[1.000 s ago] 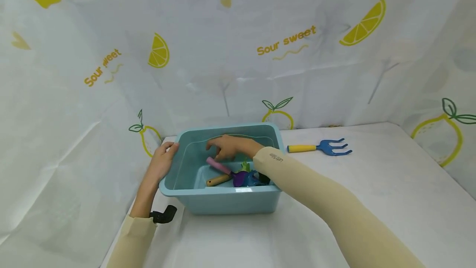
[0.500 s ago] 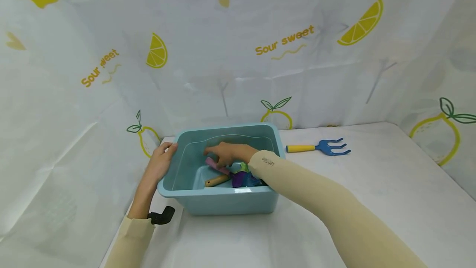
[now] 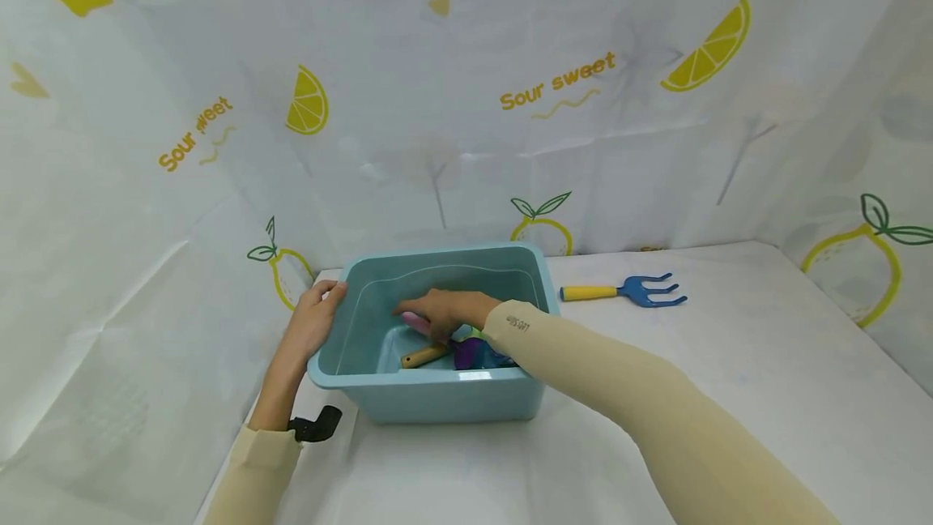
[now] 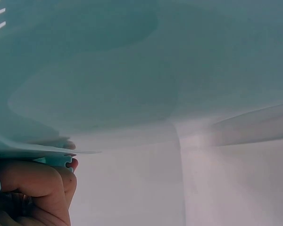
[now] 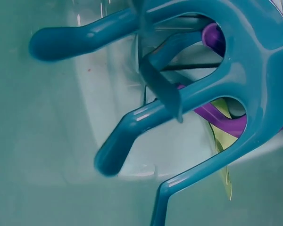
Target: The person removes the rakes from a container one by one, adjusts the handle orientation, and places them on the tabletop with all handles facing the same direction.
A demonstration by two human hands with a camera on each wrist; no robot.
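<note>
My left hand (image 3: 312, 318) grips the left rim of a light blue plastic basin (image 3: 426, 380); in the left wrist view its curled fingers (image 4: 49, 188) hold the edge. Inside the basin my right hand (image 3: 445, 310) is wrapped over the pink handle (image 3: 414, 323) of a garden tool, index finger pointing left. Below it lie a wooden handle (image 3: 423, 357), a purple tool part (image 3: 468, 353) and blue pieces (image 3: 494, 356). Up close in the right wrist view are the blue tines (image 5: 155, 117) of a hand fork, with purple and yellow-green parts behind.
On the white-covered table (image 3: 729, 395), right of the basin, lies a blue hand fork with a yellow handle (image 3: 589, 292). A white lemon-print sheet (image 3: 408, 120) hangs behind. A black strap piece (image 3: 317, 424) is on the left wrist.
My right hand has moved down into the basin, from above the pink handle to around it. My left hand stays on the rim. The yellow-handled fork has not moved.
</note>
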